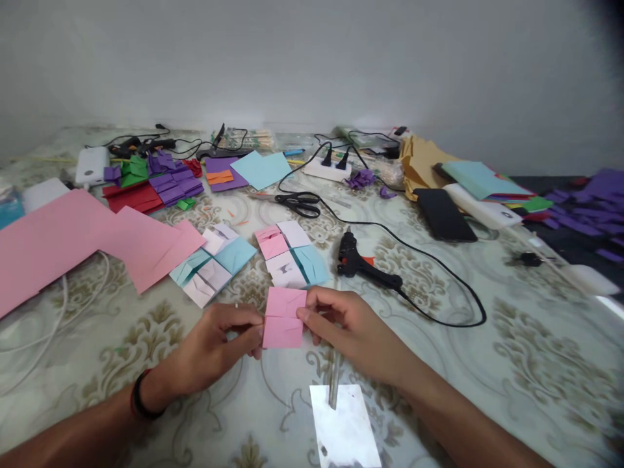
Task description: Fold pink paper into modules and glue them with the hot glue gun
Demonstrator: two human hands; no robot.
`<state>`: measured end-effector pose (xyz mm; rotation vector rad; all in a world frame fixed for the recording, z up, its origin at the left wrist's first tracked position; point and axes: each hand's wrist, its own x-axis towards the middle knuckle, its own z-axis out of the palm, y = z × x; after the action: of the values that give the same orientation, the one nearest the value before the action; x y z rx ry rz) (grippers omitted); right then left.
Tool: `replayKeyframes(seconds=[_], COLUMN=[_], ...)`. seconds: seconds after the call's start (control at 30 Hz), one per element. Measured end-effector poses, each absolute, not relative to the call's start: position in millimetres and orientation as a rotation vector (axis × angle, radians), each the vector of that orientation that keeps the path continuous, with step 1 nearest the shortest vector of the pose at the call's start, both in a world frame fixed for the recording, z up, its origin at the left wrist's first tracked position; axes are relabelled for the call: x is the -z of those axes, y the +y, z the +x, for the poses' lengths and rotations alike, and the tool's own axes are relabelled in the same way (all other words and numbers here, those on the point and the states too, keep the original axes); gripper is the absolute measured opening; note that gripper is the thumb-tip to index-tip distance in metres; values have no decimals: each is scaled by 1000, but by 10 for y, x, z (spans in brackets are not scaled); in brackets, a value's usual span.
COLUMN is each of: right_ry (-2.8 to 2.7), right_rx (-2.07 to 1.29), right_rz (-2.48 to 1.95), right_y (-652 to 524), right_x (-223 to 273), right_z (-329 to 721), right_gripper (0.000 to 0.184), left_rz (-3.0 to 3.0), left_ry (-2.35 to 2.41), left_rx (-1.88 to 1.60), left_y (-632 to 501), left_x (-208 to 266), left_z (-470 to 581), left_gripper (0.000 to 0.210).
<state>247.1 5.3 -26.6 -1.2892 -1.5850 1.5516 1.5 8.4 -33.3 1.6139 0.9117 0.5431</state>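
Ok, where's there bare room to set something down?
Widest: the tablecloth right of the cord of the glue gun, beyond the right forearm. Smaller: between the white cable and left forearm. Crowded: the back, with scissors, a power strip and folded paper; also the middle, where left hand and right hand hold a pink folded piece.

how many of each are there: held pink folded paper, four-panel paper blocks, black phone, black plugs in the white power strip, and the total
Held pink folded paper: 1
Four-panel paper blocks: 2
Black phone: 1
Black plugs in the white power strip: 2
Total: 6
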Motion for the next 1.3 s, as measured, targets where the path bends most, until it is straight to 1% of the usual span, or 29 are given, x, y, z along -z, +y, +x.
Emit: replayKeyframes(seconds=[0.3, 0.5, 0.67, 0.93, 1.03, 1.13, 1.2, 1.23, 1.3], right_ry=[-1555, -1508, -1542, -1559, -1517, -1464, -1454, -1462, -1500], right_rx=[-1585, -1679, -1678, -1647, -1647, -1636, -1625, -1626, -1639], right_rz=[-1261, -1236, -1263, -1233, -1224, -1248, -1265, -1269, -1269], right_y=[35, 33, 30, 37, 42, 47, 41, 33, 10], right_x=[242, 216, 221, 243, 223, 218, 234, 247, 277], right_z=[2478, 2469, 2475, 2468, 2466, 2453, 2439, 2430, 2409], right_gripper=[39, 42, 40, 35, 34, 36, 36, 35, 33], left_rz=[1612, 1531, 1488, 1469, 1423, 1421, 1464, 1482, 1507], left_ry=[843, 952, 949, 987, 962, 955, 949, 942, 945], left_rx=[-600, -648, -695, -763, -775, -739, -693, -665, -619], left_y=[93, 78, 70, 78, 79, 86, 84, 79, 64], left_x=[448, 458, 457, 521, 507, 449, 416, 409, 413], left_z=[-18, -7, -2, -15, -8, 12, 23, 26, 28], left_gripper=[25, 24, 27, 16, 20, 42, 48, 45, 32])
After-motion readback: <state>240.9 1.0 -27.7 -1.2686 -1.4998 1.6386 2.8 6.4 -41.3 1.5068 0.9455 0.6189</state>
